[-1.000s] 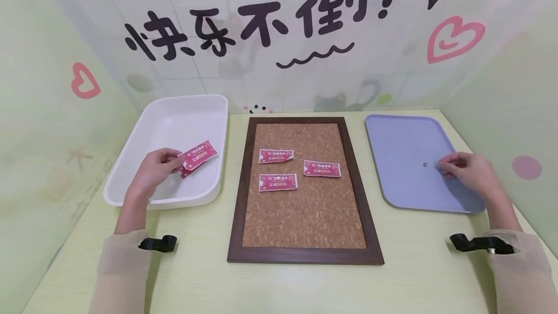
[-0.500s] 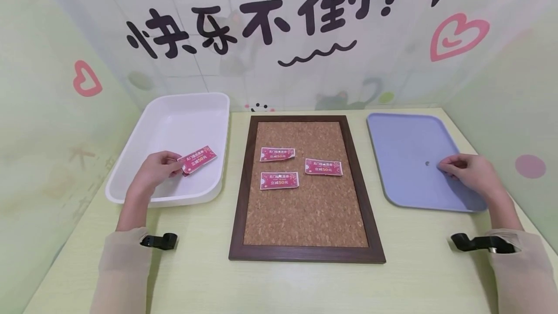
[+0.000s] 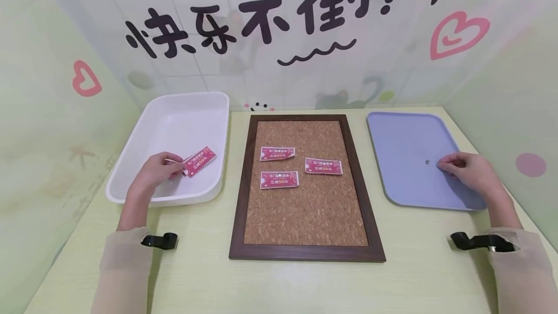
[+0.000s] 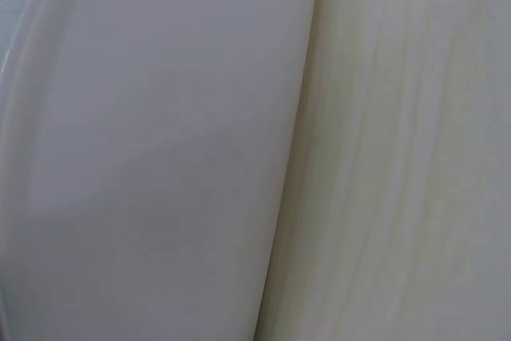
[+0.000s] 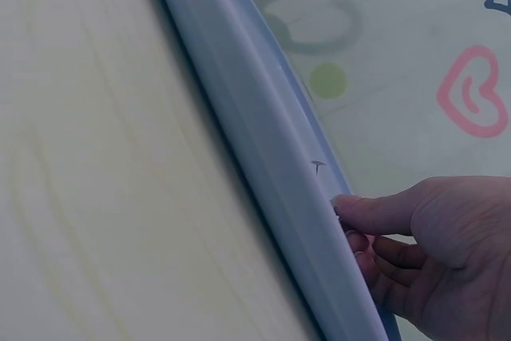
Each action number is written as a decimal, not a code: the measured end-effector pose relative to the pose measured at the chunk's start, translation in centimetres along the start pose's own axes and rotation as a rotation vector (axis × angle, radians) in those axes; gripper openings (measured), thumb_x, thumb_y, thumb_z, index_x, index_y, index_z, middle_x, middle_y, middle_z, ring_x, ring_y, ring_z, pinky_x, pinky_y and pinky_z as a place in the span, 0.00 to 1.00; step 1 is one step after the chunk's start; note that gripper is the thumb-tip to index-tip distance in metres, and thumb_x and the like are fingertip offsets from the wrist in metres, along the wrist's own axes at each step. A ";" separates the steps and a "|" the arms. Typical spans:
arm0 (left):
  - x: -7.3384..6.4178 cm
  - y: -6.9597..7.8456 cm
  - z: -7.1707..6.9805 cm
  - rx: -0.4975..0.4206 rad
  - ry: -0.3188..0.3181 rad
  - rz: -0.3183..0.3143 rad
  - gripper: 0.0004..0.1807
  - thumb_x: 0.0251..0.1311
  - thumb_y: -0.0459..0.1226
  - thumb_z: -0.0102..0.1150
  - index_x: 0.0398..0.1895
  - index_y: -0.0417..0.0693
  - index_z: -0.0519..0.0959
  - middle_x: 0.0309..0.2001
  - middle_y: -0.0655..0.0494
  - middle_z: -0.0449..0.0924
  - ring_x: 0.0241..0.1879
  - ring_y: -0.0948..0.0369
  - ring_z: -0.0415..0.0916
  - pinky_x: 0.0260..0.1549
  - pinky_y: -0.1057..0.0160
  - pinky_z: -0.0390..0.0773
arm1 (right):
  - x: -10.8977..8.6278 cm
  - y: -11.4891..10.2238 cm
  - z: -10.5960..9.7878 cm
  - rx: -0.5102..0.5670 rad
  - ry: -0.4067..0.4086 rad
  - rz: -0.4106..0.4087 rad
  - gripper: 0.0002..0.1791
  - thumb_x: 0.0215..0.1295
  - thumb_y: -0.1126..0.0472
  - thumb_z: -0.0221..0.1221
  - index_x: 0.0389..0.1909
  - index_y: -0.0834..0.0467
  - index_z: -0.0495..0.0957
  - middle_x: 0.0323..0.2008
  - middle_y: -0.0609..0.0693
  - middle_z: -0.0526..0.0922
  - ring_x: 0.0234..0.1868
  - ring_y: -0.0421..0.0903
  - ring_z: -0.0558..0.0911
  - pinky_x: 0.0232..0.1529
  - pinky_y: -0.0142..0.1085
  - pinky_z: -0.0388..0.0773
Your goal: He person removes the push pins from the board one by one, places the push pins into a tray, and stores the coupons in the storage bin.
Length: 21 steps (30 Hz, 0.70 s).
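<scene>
In the head view, my left hand (image 3: 162,172) pinches the left end of a pink paper coupon (image 3: 200,161) inside the white tray (image 3: 114,183). A second coupon's edge seems to show underneath. My right hand (image 3: 467,171) is low over the blue tray (image 3: 410,144), thumb and fingertips brought together. Whether something small sits between them cannot be made out. Near those fingertips a thumbtack (image 5: 318,165) lies on the blue tray, point up. Three coupons, an upper left one (image 3: 277,153), a lower left one (image 3: 279,180) and a right one (image 3: 323,166), are on the corkboard (image 3: 305,217).
The corkboard's dark wooden frame (image 3: 307,254) stands between the two trays on a pale wood-grain table (image 3: 305,287). Printed walls enclose the back and sides. Black wrist mounts, a left one (image 3: 160,241) and a right one (image 3: 481,243), stick out from the sleeves.
The coupon in my left hand has tilted and shifted slightly down and to the right, covering more of the one beneath. My right hand has stayed in place.
</scene>
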<state>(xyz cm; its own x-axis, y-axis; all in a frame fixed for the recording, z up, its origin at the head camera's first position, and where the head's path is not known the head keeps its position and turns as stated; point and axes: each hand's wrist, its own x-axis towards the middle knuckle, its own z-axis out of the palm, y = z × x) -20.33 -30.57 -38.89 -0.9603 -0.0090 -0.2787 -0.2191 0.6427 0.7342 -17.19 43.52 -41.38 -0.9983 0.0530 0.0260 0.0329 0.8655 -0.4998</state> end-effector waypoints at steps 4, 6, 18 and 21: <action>-0.2 0.0 0.0 -0.021 0.013 -0.011 0.25 0.73 0.40 0.54 0.64 0.30 0.68 0.51 0.38 0.76 0.46 0.51 0.77 0.43 0.61 0.75 | 0.1 0.1 0.1 0.028 -0.004 0.003 0.20 0.72 0.53 0.61 0.45 0.70 0.81 0.32 0.53 0.84 0.27 0.32 0.72 0.28 0.27 0.68; -0.3 0.0 0.0 -0.029 0.020 -0.012 0.25 0.74 0.40 0.53 0.65 0.30 0.68 0.54 0.37 0.74 0.48 0.50 0.76 0.44 0.61 0.75 | 0.2 0.2 0.1 0.044 -0.005 0.005 0.21 0.72 0.52 0.61 0.46 0.70 0.80 0.31 0.51 0.84 0.27 0.33 0.73 0.27 0.28 0.69; -0.8 0.7 -0.2 -0.092 0.055 0.090 0.26 0.75 0.40 0.51 0.67 0.29 0.66 0.60 0.35 0.70 0.54 0.46 0.73 0.52 0.58 0.77 | 0.1 -0.3 -0.4 0.106 0.013 0.000 0.20 0.73 0.55 0.60 0.49 0.71 0.78 0.31 0.52 0.84 0.26 0.32 0.76 0.26 0.28 0.73; -0.9 1.1 -0.1 -0.092 0.072 0.103 0.26 0.75 0.41 0.51 0.67 0.30 0.67 0.60 0.36 0.70 0.53 0.46 0.73 0.54 0.54 0.75 | 0.1 -0.5 -0.6 0.107 0.033 -0.009 0.20 0.73 0.55 0.60 0.49 0.70 0.77 0.32 0.51 0.83 0.27 0.30 0.75 0.27 0.27 0.72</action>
<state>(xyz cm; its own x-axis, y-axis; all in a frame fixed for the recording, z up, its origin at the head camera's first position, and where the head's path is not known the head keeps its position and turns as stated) -19.74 -29.91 -37.74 -0.9877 -0.0043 -0.1563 -0.1309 0.5698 0.8113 -17.23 43.36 -40.56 -0.9963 0.0637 0.0585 0.0170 0.8079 -0.5891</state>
